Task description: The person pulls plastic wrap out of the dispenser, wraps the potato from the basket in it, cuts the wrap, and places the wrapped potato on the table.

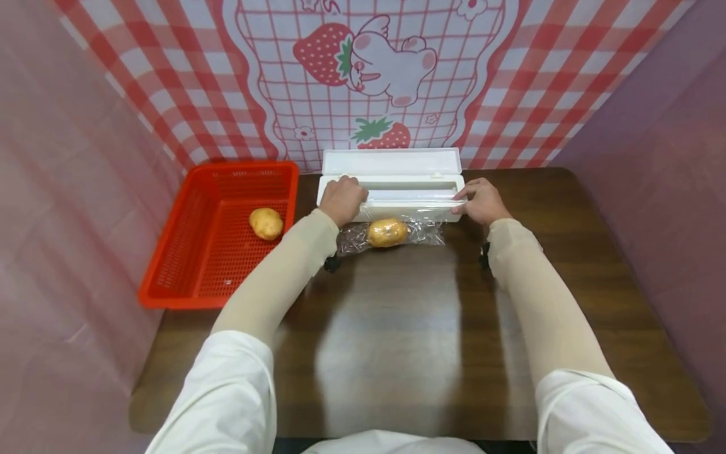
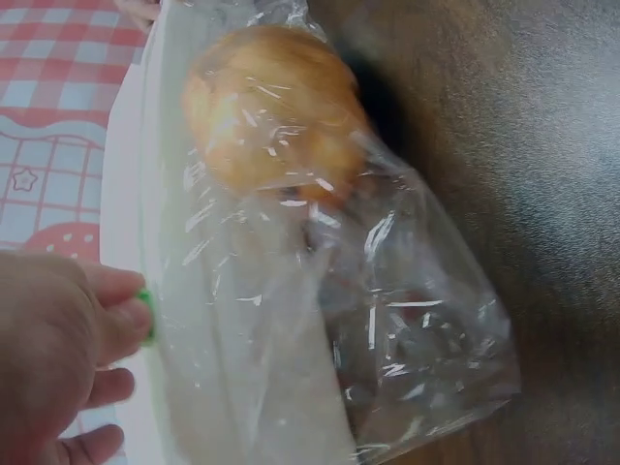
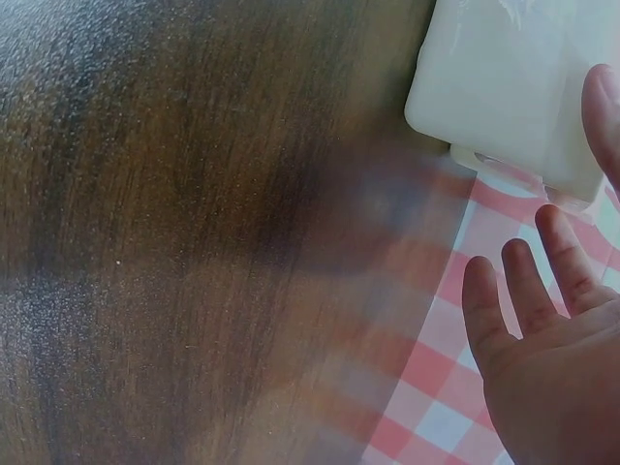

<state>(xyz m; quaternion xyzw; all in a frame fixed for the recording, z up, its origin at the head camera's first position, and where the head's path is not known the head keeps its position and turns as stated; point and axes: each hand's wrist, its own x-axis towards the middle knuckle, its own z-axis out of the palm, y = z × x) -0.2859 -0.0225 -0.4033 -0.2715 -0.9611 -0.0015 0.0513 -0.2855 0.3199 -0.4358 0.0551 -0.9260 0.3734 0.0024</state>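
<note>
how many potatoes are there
2. One potato lies in the red basket; the other potato is on the table in front of the white box, under clear film.

the right hand (image 3: pixel 557 373) comes in from the lower right, three fingers (image 3: pixel 487 315) spread and nearly straight, their tips just beside the end of a white box (image 3: pixel 518 87). another digit, cut off by the right edge, overlaps the box's side. the box has rounded corners, and some shiny clear wrap (image 3: pixel 515 12) shows on it near the top. behind the hand is a cloth (image 3: pixel 426 387) in pink and white checks. dark brown wood grain covers the counter (image 3: pixel 184 242), with pale glare at upper left and blurry reflections near the cloth
</note>
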